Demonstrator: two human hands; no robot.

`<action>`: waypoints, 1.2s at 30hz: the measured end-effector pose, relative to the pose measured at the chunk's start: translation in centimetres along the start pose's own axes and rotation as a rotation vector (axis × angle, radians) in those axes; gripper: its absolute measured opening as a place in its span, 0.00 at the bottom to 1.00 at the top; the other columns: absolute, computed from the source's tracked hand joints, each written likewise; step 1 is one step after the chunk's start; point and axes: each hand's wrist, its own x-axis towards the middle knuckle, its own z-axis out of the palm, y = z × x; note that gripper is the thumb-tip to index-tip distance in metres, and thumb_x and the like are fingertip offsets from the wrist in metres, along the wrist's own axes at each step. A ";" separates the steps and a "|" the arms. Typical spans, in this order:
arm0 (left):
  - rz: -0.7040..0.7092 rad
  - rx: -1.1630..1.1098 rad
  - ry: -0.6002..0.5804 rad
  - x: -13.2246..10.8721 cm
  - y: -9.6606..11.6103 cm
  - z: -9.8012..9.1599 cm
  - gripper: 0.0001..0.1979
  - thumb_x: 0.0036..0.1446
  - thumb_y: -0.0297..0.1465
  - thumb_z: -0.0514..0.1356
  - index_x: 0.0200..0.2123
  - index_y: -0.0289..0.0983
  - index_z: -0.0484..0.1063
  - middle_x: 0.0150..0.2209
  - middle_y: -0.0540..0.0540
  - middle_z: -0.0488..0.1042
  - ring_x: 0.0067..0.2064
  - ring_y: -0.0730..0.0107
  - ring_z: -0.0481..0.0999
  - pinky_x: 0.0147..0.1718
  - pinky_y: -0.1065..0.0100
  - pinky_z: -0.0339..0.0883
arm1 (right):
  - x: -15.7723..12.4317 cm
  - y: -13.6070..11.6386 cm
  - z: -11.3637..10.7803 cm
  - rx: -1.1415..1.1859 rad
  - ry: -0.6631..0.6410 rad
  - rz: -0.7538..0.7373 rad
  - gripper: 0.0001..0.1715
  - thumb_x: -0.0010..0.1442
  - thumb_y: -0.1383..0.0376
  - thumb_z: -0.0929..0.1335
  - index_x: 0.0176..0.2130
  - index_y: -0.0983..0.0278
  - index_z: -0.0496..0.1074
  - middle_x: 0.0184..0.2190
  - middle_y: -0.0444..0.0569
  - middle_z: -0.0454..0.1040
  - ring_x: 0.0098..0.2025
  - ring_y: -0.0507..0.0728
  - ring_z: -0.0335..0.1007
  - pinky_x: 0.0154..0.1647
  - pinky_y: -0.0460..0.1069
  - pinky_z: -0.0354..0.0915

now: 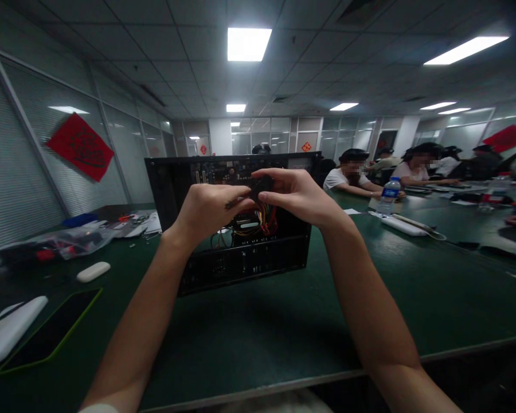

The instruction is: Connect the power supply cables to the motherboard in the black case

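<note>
A black computer case [241,255] stands on the table before me with its open side facing me. Inside it a circuit board [215,172] and a bundle of coloured wires [266,221] are visible. In front of the opening, my right hand [298,195] grips a small black part [262,184] between thumb and fingers; its exact kind is unclear. Close beside it, my left hand [206,209] is closed, with a thin dark piece showing at its fingertips. Whether the two dark pieces belong together I cannot tell.
On the left of the green table [249,344] lie a phone-like dark slab [54,330], a white oval case [93,272] and a clear plastic bag [60,244]. A water bottle [389,196] and a white device [404,225] are at right. Several people sit beyond.
</note>
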 end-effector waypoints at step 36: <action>-0.637 0.069 -0.587 -2.1 -2.2 8.5 0.20 0.69 0.35 0.60 0.61 0.44 0.78 0.56 0.43 0.82 0.57 0.52 0.82 0.55 0.60 0.75 | 3.3 13.6 0.9 -0.702 -0.268 -0.155 0.32 0.60 0.81 0.67 0.61 0.70 0.75 0.58 0.62 0.77 0.60 0.63 0.74 0.63 0.55 0.67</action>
